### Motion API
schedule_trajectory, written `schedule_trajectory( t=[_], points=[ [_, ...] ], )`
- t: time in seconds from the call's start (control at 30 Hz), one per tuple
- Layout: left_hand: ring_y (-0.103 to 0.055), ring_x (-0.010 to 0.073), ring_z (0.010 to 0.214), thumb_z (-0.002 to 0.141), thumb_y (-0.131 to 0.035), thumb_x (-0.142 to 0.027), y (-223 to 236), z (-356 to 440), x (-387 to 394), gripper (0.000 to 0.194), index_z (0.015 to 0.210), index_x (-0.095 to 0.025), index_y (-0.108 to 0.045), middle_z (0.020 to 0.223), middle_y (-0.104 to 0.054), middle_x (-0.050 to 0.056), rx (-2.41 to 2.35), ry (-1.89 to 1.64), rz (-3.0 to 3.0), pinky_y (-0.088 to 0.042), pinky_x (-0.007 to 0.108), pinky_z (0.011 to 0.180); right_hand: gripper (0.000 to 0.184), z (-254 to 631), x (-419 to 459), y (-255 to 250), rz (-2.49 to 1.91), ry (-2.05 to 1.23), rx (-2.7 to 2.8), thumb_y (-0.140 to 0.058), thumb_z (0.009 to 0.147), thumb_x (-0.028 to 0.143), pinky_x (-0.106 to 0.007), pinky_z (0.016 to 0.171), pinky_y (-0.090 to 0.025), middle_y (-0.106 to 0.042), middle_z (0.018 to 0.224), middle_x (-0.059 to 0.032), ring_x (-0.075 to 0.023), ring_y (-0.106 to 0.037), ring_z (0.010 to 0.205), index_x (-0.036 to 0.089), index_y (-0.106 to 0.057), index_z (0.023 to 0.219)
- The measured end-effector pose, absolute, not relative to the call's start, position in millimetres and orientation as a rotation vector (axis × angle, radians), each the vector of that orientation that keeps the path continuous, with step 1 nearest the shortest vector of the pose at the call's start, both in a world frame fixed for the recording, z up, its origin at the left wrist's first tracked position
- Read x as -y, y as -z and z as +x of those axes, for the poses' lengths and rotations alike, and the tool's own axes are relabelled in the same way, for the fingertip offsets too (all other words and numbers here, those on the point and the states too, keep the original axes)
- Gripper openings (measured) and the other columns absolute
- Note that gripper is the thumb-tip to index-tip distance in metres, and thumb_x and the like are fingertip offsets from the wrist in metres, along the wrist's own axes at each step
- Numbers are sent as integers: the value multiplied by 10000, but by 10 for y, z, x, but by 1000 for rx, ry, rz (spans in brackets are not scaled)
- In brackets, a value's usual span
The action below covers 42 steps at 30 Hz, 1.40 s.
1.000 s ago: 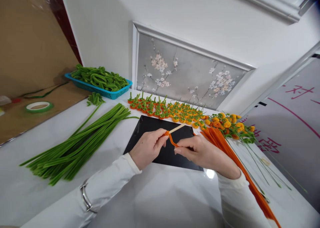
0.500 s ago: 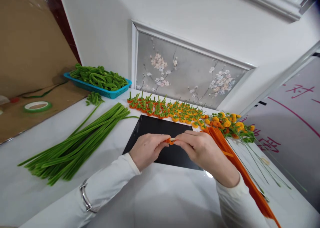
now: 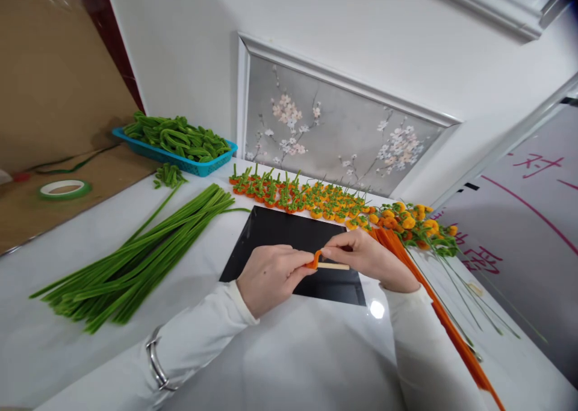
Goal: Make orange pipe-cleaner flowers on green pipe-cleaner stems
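Over the black board (image 3: 266, 230) on the white table (image 3: 253, 363), I see 2 bare hands working close together. The left hand (image 3: 271, 275) grasps the orange strip (image 3: 316, 259), curled at the left end of a pale stick (image 3: 334, 266), between thumb and forefinger. The right hand (image 3: 370, 257) pinches the strip's raised end in its fingertips, and the stick points right beneath that hand. I can't tell whether the right fingers touch the stick.

To the right of the board, a bundle of orange strips (image 3: 440, 305) runs from the far side to the near right. Beyond the board sit rows of small orange and yellow flower heads (image 3: 289, 199), green bits upward, with a heap of stemmed flowers (image 3: 409, 221) at their right end. Over on the left lies a loose sheaf of long green stems (image 3: 149, 254); past it are short green pieces (image 3: 168, 175) and a blue basket (image 3: 201, 169) piled with green loops (image 3: 180, 137). A roll of green tape (image 3: 83, 190) rests at the far left, on a brown surface (image 3: 108, 173).
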<state>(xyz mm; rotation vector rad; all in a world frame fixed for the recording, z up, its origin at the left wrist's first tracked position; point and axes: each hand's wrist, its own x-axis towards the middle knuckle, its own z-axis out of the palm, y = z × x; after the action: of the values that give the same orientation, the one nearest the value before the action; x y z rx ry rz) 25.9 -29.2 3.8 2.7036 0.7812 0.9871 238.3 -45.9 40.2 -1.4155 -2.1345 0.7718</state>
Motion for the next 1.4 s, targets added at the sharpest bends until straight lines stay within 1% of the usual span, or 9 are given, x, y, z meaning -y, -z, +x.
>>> schedule_trajectory(
  t=[0.1,0.2,0.3,0.43,0.6,0.73,0.93,1.13,1.4],
  points=[
    [-596,141,618,885,-510,-247,-57,261,316,149,949,-203,-637,720,-681,2,-819,-1008,2642,-365,231,567,384,2390,455,-395,-1386,-964,2134,-521,866,430,-217,465,-234,-370,533,52,-79,-316,521,152,-592,612],
    [-598,129,612,865,-537,-229,-103,266,336,181,1040,-199,-573,769,-695,-9,-880,-942,2502,-370,218,567,299,2354,478,-394,-1382,-1046,2156,-545,848,364,-211,466,-262,-411,519,52,-78,-340,510,152,-613,649],
    [-544,110,545,855,-545,-212,-147,274,334,165,1017,-198,-573,693,-670,-34,-905,-888,2351,-349,204,525,238,2320,501,-389,-1411,-1011,2153,-529,852,318,-210,494,-315,-479,537,38,-86,-400,519,160,-664,736],
    [-507,98,530,830,-584,-247,-173,281,316,149,968,-198,-612,679,-653,-36,-829,-851,2117,-342,191,490,266,2320,506,-377,-1381,-962,2176,-491,880,311,-212,496,-314,-469,536,40,-84,-401,515,163,-673,755],
    [-639,144,762,862,-515,-210,-182,279,303,183,987,-152,-636,827,-700,34,-639,-841,1869,-470,219,692,258,2326,509,-381,-1312,-1037,2167,-490,885,325,-209,488,-304,-473,572,36,-83,-383,523,161,-678,822],
    [-659,160,799,851,-521,-187,-175,278,288,203,1005,-135,-642,843,-706,53,-606,-851,1824,-493,253,757,259,2308,522,-397,-1297,-1060,2148,-509,877,346,-206,500,-320,-500,599,29,-82,-392,532,157,-674,810],
    [-655,147,776,831,-542,-162,-155,283,301,184,976,-136,-653,845,-700,40,-619,-910,1838,-496,233,724,284,2293,539,-416,-1321,-985,2184,-514,880,363,-201,488,-311,-460,537,44,-79,-390,517,156,-671,766],
    [-502,89,555,845,-541,-216,-154,275,322,163,875,-142,-684,668,-633,-12,-735,-937,2021,-370,183,508,309,2283,563,-427,-1345,-967,2231,-496,888,386,-202,456,-286,-459,533,48,-71,-353,478,170,-675,760],
    [-461,81,566,844,-556,-196,-157,276,339,173,954,-156,-684,741,-651,-7,-656,-975,2077,-358,186,526,287,2297,570,-432,-1313,-959,2243,-480,888,342,-211,461,-273,-429,538,48,-77,-343,495,177,-654,729]
  ],
)
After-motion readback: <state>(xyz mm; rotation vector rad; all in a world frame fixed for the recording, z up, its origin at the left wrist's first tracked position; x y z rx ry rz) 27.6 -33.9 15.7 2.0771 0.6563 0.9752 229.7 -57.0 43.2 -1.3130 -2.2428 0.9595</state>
